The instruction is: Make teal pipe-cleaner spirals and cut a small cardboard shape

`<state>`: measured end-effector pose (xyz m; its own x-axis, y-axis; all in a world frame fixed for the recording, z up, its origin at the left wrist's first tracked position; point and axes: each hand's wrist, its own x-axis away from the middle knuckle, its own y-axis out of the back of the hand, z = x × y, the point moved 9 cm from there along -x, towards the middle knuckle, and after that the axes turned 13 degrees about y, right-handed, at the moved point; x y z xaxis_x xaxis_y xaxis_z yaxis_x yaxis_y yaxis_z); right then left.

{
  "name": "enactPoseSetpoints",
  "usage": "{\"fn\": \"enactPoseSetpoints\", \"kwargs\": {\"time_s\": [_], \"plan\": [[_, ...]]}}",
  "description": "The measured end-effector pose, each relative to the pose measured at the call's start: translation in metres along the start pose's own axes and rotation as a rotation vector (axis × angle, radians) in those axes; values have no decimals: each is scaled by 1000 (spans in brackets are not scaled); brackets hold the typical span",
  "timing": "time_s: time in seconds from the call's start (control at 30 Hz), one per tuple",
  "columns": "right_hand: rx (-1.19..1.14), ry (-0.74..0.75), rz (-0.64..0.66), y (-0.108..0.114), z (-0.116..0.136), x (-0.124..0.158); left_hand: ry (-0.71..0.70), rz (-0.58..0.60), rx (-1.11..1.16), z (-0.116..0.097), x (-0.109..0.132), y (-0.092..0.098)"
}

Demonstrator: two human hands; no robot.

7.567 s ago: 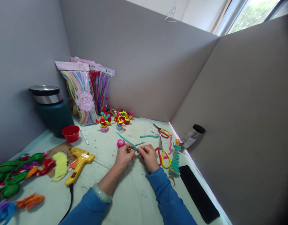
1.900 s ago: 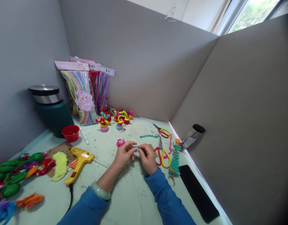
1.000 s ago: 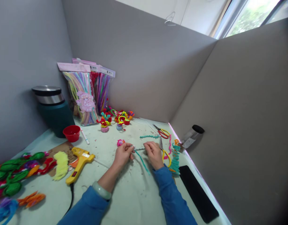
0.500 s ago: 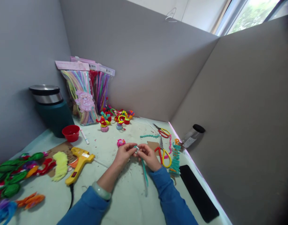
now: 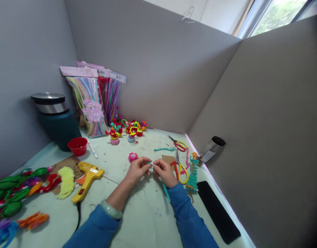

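Note:
Near the middle of the table, my left hand (image 5: 138, 169) and my right hand (image 5: 164, 171) meet fingertip to fingertip. Both pinch a small white and teal piece (image 5: 151, 165), partly hidden by the fingers. A teal pipe cleaner (image 5: 166, 192) hangs below my right hand toward the blue sleeve. Just behind my left hand sits a small pink ball-shaped piece (image 5: 133, 157). Red and yellow scissors (image 5: 182, 173) lie to the right of my right hand, beside a brown cardboard piece (image 5: 168, 159).
A yellow glue gun (image 5: 89, 179), a red cup (image 5: 77, 146) and a dark teal bottle (image 5: 59, 125) stand or lie left. Colourful pipe-cleaner figures (image 5: 135, 130) are at the back. A black slab (image 5: 218, 212) and a teal fringed piece (image 5: 192, 175) lie right.
The teal pipe cleaner's hanging tail has swung right, closer to my right sleeve. My fingers have shifted slightly around the small piece, which now shows less.

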<state>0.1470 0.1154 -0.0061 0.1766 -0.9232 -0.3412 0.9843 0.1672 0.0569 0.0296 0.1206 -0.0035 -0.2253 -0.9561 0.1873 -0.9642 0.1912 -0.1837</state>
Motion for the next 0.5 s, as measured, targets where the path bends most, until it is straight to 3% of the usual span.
{"fn": "enactPoseSetpoints", "kwargs": {"time_s": [0.5], "plan": [[-14, -44, 29, -4, -6, 1, 111, -41, 19, 15, -7, 5]]}}
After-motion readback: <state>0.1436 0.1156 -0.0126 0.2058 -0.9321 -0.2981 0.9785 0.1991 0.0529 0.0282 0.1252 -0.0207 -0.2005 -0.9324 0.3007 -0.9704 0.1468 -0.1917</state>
